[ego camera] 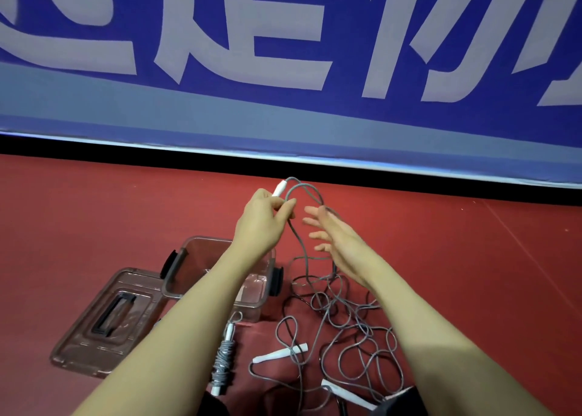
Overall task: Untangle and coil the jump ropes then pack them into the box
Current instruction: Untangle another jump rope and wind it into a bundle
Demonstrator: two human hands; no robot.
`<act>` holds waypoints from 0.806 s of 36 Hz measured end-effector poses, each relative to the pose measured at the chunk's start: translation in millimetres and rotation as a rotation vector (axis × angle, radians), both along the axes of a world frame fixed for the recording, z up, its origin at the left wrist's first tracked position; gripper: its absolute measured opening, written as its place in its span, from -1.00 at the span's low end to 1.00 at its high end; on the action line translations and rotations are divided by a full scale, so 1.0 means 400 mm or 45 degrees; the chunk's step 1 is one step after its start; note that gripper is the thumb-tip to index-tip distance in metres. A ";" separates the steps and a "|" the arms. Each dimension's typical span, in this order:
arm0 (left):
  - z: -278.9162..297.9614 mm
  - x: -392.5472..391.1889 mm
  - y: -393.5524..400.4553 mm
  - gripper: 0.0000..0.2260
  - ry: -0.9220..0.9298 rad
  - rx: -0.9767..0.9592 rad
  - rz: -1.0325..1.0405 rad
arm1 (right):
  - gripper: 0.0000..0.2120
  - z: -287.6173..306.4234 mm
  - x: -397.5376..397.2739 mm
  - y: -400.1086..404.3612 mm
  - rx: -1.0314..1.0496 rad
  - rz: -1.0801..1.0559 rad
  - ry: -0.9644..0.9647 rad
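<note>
Head view. The left hand (261, 220) is raised over the red floor (472, 274); its grip is pinched on a white plastic rope handle (279, 189) and on the grey cord (302, 242) that leaves the handle tip. The cord arcs over to the right hand (333, 236), then drops to the floor. The right hand's grip is spread, fingers straight and apart, with the cord arc passing just behind the fingertips (310, 211); contact cannot be confirmed.

Below the right forearm, a loose tangle of grey and dark cords (346, 321) lies on the floor, with two further white handles (280, 353) among the loops. A coiled jump rope, grey cord wound tightly round its white handles (223, 359), lies beside the tangle, just in front of the box.

The clear rectangular plastic box with black side latches (195, 258) stands open on the floor, partly hidden by the left forearm. Its clear lid with black recessed handle (107, 321) lies flat, touching the box on its left. A blue banner with pale lettering (283, 53) fills the background.
</note>
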State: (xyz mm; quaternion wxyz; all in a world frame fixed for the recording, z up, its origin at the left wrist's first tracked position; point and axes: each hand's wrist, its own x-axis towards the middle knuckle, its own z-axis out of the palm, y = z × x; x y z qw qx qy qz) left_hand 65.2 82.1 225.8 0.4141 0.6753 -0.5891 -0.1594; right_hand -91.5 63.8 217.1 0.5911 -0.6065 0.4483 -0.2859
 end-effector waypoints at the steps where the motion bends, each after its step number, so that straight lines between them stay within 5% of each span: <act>1: 0.005 -0.002 0.001 -0.70 0.008 -0.019 0.005 | -0.35 -0.002 0.002 0.006 -0.063 0.076 0.131; 5: 0.019 -0.013 -0.001 -0.70 0.027 -0.071 0.001 | -0.57 -0.029 0.013 0.012 -0.308 0.316 0.593; 9: 0.027 -0.008 -0.007 -0.73 0.070 -0.099 0.005 | -0.95 -0.050 0.026 0.009 -0.440 0.127 0.611; 11: 0.028 -0.007 -0.006 -0.71 0.095 -0.071 -0.032 | -0.87 -0.051 0.027 0.002 -0.480 0.031 0.604; 15: 0.017 -0.010 0.003 -0.74 0.239 0.134 -0.091 | -0.80 -0.025 0.028 -0.009 -0.266 -0.229 0.105; 20: -0.014 -0.008 0.012 -0.74 0.133 0.297 -0.215 | -0.90 0.035 0.016 -0.012 -0.045 -0.474 -0.479; 27: -0.043 -0.029 0.024 -0.96 0.073 0.257 -0.390 | -0.90 0.059 0.013 -0.015 0.176 -0.516 -0.906; 29: -0.048 -0.032 0.016 -0.87 0.060 0.179 -0.334 | -0.89 0.062 0.013 -0.015 0.189 -0.527 -0.981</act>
